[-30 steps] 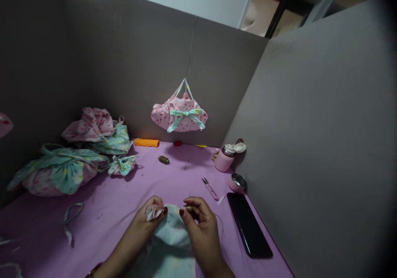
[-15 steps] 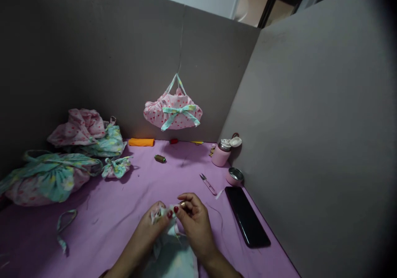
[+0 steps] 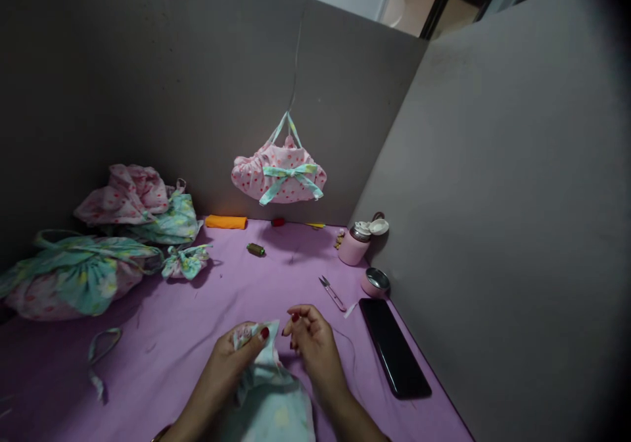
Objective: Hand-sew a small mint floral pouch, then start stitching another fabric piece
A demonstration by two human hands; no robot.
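My left hand point(image 3: 236, 348) pinches the gathered top edge of a pale green and pink fabric piece point(image 3: 273, 406) that lies on the purple table cover point(image 3: 197, 310) in front of me. Just to the right of it, my right hand point(image 3: 310, 337) has its fingers curled and pinched together, a little apart from the fabric. A thin thread point(image 3: 348, 343) trails off beside that hand; whether a needle is in the pinch I cannot make out.
Small thread snips point(image 3: 332, 293), a black phone point(image 3: 393, 346), a pink flask point(image 3: 357, 243) and its cup point(image 3: 377, 282) lie right. Fabric bags point(image 3: 79, 277) are piled at left, a loose strap point(image 3: 98, 360) nearer. A pink dotted bag point(image 3: 279, 175) hangs on the grey partition.
My right hand has drawn away from the fabric edge to the right. The left hand keeps its pinch on the gathered fabric.
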